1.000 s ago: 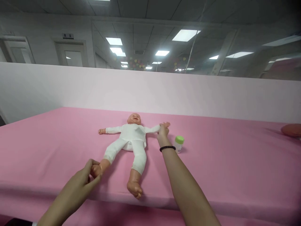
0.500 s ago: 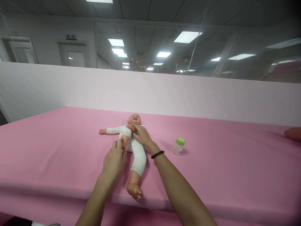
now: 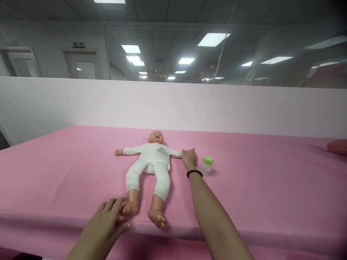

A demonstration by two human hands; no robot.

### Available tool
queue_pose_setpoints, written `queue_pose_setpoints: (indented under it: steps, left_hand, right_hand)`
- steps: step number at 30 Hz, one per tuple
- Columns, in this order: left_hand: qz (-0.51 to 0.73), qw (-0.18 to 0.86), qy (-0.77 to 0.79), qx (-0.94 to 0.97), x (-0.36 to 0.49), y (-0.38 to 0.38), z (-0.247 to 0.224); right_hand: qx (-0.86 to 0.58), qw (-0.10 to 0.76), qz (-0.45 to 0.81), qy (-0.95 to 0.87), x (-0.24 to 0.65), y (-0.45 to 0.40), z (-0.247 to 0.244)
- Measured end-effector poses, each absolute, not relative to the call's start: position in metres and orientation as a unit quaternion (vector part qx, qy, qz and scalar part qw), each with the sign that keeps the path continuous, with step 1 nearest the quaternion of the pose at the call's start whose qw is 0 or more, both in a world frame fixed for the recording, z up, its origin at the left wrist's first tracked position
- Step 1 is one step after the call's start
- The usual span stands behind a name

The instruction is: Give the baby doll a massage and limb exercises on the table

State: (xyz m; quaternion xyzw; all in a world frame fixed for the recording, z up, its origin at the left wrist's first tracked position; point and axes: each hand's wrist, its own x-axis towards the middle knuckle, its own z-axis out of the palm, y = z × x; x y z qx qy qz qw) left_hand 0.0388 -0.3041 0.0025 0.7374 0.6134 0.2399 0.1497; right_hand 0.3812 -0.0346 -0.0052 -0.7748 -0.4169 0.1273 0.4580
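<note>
Open and loosely curved, a person's left hand [image 3: 106, 223] reached to the side of one foot [image 3: 130, 206] of a baby doll [image 3: 162, 177]; whether its fingertips pressed there could not be told; the doll's other foot [image 3: 157, 215] lay just beside, close to the front edge of a pink-covered table [image 3: 257, 195], touched by neither hand; above the feet, the doll lay on its back in a white suit [image 3: 154, 152], legs down and slightly apart, arms stretched out to either side; the right hand [image 3: 189, 160], a dark beaded bracelet [image 3: 194, 172] at its wrist, was closed around the doll's hand, largely hiding it; a small jar [image 3: 206, 169] stood upright just beside that wrist, its green lid [image 3: 208, 160] on.

By the doll's pose, all four limbs appeared laid out; with both hands at the doll, the handling looked under way rather than finished, and how much was left could not be told; a rounded reddish-brown object [image 3: 338, 147] lay at the far right, cut off by the edge of view; behind it all stood a low white wall [image 3: 173, 106], with a door [image 3: 86, 67] and lit ceiling panels [image 3: 213, 39] beyond.
</note>
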Motion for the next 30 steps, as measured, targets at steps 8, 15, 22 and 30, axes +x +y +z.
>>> queue_pose_setpoints:
  steps: [8,15,22,30]
  left_hand:
    - [0.156,0.185,0.593,0.768,-0.010,-0.180,0.075]
    - [0.137,0.067,0.797,0.585,-0.009,-0.027,0.051]
    - [0.442,0.114,0.700,0.549,-0.019,-0.024,0.001]
    - [0.674,0.177,0.427,0.577,0.063,-0.037,0.033]
  right_hand:
    - [-0.646,0.436,0.016,-0.627,0.330,-0.089,0.082]
    - [-0.513,0.431,0.102,-0.735,0.282,-0.275,0.035]
    - [-0.586,0.529,0.097,-0.606,0.287,-0.307,-0.058]
    - [-0.445,0.609,0.195,-0.627,0.288,-0.237,0.045]
